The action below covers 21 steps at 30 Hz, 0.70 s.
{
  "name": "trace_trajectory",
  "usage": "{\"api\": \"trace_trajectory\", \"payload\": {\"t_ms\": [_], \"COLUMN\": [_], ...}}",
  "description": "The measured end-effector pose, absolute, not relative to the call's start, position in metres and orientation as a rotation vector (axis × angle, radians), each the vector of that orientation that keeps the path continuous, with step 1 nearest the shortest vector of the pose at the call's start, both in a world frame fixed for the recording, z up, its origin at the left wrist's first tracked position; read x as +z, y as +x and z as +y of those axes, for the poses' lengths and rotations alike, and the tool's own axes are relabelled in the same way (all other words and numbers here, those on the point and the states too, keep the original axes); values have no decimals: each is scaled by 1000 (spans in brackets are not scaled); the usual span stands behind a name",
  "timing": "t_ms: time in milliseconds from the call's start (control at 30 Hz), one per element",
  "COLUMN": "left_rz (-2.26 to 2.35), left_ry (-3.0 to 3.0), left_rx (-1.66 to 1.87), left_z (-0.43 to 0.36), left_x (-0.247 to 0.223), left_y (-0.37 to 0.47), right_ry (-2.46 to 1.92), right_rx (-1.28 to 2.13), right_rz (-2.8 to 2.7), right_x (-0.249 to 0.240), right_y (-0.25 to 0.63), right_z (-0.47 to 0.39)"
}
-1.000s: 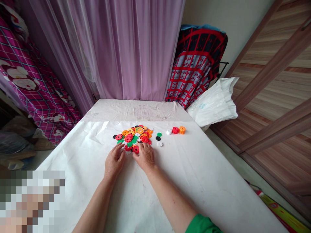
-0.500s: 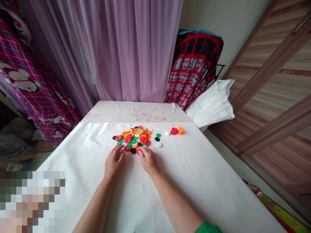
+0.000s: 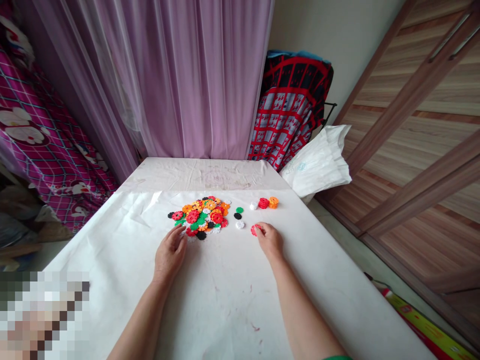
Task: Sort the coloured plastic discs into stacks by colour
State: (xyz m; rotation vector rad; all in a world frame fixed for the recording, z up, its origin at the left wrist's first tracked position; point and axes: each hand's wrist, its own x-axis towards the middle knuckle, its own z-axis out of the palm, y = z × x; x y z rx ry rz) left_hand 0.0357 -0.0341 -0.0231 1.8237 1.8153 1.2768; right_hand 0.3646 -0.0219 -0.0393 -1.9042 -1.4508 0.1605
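A mixed pile of flower-shaped discs (image 3: pixel 202 216) in red, orange, green, black and white lies on the white-covered table. At its near left edge rests my left hand (image 3: pixel 170 251), fingers bent towards the discs; whether it grips one is hidden. My right hand (image 3: pixel 269 240) pinches a red disc (image 3: pixel 255 230) to the right of the pile. Between pile and hand are a green disc (image 3: pixel 239 210), a black disc (image 3: pixel 237 216) and a white disc (image 3: pixel 240 225). Farther back, white discs (image 3: pixel 254 205), a red stack (image 3: pixel 263 203) and an orange stack (image 3: pixel 273 202) form a row.
The white table (image 3: pixel 225 300) stretches towards a purple curtain (image 3: pixel 210 75). A white bag (image 3: pixel 318 160) leans at its far right corner, near a red patterned cloth (image 3: pixel 285 110). Wooden cabinet doors (image 3: pixel 420 150) stand on the right.
My right hand has moved right, away from the pile, with a red disc now in its fingers. My left hand stays beside the pile. The view has shifted slightly.
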Motion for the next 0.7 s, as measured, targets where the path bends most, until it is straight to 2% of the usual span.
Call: {"api": "trace_trajectory", "payload": {"t_ms": [233, 467, 700], "left_rz": [1823, 1826, 1785], "left_ry": [1843, 1852, 1919], "left_rx": [1283, 1288, 1200], "left_z": [-34, -36, -50], "left_x": [-24, -27, -26], "left_y": [35, 33, 28], "right_ry": [-1859, -1810, -1795], "right_rx": [92, 77, 117], "right_rz": [-1480, -1202, -1409], "right_x": [-39, -41, -39], "right_y": [363, 366, 352], "right_z": [-16, -20, -38]}}
